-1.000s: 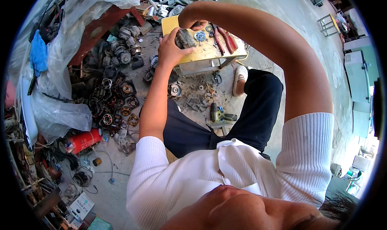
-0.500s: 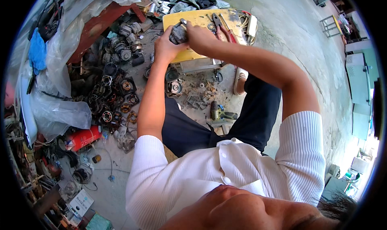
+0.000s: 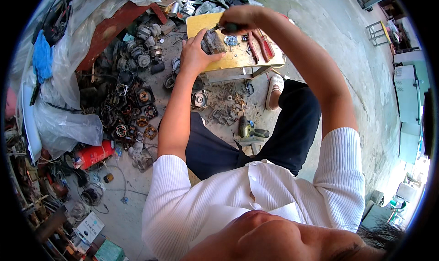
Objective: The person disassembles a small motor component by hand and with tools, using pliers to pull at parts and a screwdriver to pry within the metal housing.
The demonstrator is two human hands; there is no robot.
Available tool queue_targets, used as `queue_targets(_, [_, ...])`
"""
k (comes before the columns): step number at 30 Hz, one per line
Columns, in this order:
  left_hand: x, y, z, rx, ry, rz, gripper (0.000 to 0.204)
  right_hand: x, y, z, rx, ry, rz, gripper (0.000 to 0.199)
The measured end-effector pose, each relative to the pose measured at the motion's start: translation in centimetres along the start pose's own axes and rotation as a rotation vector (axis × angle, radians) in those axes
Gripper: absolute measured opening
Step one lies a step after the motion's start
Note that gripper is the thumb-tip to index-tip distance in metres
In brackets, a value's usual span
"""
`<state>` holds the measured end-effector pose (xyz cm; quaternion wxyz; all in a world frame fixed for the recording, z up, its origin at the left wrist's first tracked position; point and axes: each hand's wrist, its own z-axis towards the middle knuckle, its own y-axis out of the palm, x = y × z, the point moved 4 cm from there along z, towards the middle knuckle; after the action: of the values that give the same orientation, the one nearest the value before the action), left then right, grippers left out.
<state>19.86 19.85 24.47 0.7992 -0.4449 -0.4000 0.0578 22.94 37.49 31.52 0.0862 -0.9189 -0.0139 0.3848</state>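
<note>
A dirty grey motor part [image 3: 213, 43], blocky in shape, stands near the left side of a yellow-topped table [image 3: 238, 61]. My left hand [image 3: 194, 53] grips it from the left, thumb stretched along its near side. Above it, my right hand [image 3: 238, 18] is closed around the dark green handle of what looks like a screwdriver [image 3: 217, 27], whose metal shaft reaches the part's upper end; the tip's exact contact is hidden. Beside the part lies a round metal piece [image 3: 231, 40]. Red-handled pliers [image 3: 263, 49] rest farther right, partly covered by my right forearm.
Motor parts [image 3: 121, 131] are heaped on the floor to the left, near a red cylinder [image 3: 93, 155] and plastic sheeting. Below the table sit a cordless drill [image 3: 249, 129], metal frames [image 3: 222, 117] and scattered debris. Pale cabinets [image 3: 407, 96] stand far right.
My right hand has moved up and right, away from the motor part, with the green handle now showing. The part has tilted and shifted slightly right; my left hand has opened wider around it.
</note>
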Motion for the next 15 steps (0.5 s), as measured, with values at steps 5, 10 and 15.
queue_targets(5, [1.3, 0.5, 0.5, -0.04, -0.014, 0.039, 0.096, -2.5, -2.4, 7.2, -0.211, 0.045, -0.086, 0.023])
queue_targets(10, [0.8, 0.0, 0.1, -0.051, -0.035, 0.041, 0.096, -1.8, -1.4, 8.1, -0.187, 0.086, -0.233, 0.019])
queue_targets(15, [0.5, 0.0, -0.2, -0.046, -0.058, 0.053, 0.096, -1.4, -1.5, 6.7, -0.302, 0.186, -0.288, 0.018])
